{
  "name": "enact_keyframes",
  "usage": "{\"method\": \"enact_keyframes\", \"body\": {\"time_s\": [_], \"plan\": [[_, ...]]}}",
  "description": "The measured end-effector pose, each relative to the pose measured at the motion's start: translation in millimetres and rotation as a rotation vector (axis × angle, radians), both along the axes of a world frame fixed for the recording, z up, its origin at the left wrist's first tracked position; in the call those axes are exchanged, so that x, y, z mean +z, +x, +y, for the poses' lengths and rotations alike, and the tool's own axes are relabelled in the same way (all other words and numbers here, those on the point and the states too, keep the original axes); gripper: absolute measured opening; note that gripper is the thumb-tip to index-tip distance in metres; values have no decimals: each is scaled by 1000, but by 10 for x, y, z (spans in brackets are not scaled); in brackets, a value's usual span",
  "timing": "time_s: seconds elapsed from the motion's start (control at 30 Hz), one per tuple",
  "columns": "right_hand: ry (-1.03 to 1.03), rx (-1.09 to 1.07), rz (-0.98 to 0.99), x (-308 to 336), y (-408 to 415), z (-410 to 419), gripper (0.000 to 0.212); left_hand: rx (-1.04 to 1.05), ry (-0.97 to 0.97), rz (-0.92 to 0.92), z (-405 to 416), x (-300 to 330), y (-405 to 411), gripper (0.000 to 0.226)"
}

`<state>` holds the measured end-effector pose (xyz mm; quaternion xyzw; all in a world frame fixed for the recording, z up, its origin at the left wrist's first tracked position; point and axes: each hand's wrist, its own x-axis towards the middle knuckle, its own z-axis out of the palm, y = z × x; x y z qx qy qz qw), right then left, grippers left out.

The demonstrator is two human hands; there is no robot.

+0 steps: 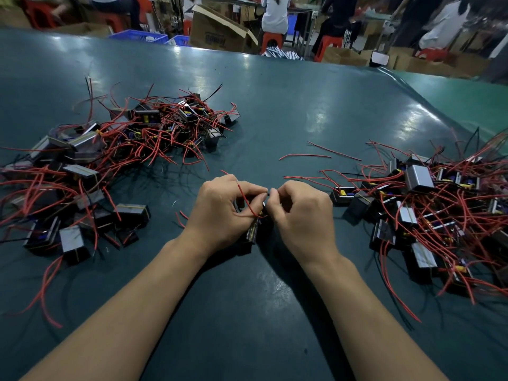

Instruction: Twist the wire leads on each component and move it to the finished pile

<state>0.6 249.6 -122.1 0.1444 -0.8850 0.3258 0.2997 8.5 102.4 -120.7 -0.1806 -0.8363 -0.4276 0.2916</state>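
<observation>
Fingers: both sets are curled and meet at the middle of the table; left hand [220,207] and right hand [299,213] pinch a thin black lead [268,191] between thumb and forefinger tips, tip to tip.
Held component [252,231]: a small dark block with a shiny metal side, tucked under the left palm and between the two hands, at about 6 o'clock from the pinch; mostly hidden.
Red lead [247,202]: loops over the left fingers and runs down to the component.
Left pile [115,158]: at 9 to 10 o'clock from the hands, a heap of dark blocks with silvery faces, tangled in red and black wires.
Right pile [428,210]: at 3 o'clock, a similar heap, some blocks showing yellow and blue parts inside.
Loose wires [305,155]: a couple of red strands lie at 1 o'clock, between the piles.
Table [275,111]: dark teal, glossy, reflecting lights.
Containers: blue crates [138,37] and an open cardboard box [217,30] at 12 o'clock beyond the table edge; contents cannot be made out.
Background: seated people on red stools [272,39], blurred.
</observation>
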Motion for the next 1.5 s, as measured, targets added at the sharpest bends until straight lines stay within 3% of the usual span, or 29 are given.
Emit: {"method": "enact_keyframes", "body": {"time_s": [0.1, 0.2, 0.33, 0.47, 0.57, 0.63, 0.73, 0.93, 1.17, 1.3, 1.5], "plan": [[-106, 35, -34, 16, -26, 38, 26, 6, -12, 34, 9, 42, 14, 13], [-304, 77, -109, 48, -34, 103, 26, 163, 42, 68, -74, 62, -39, 17], [-670, 205, -370, 145, -49, 146, 22, 335, 3, -149, -239, 36, -108, 44], [-1045, 432, -679, 215, -77, 178, 23, 159, -157, -241, -128, 5, -53, 52], [-1146, 351, -741, 217, -107, 196, 38, 68, -77, -208, -105, -18, -58, 39], [-1112, 246, -754, 196, -118, 186, 31, -1, 39, -282, -105, -13, -73, 31], [-910, 237, -789, 150, -103, 148, 2, -109, 157, -394, -75, 16, -52, 13], [-860, 355, -918, 176, -92, 168, 15, -186, 275, -486, -58, 37, -43, 9], [-869, 508, -889, 173, -69, 169, 28, -189, 403, -509, -36, 63, -48, 10], [-827, 535, -838, 156, -57, 152, 15, -170, 435, -543, -19, 70, -48, 11], [-836, 497, -780, 170, -60, 182, 16, -155, 505, -607, -10, 112, -68, 20]]}}
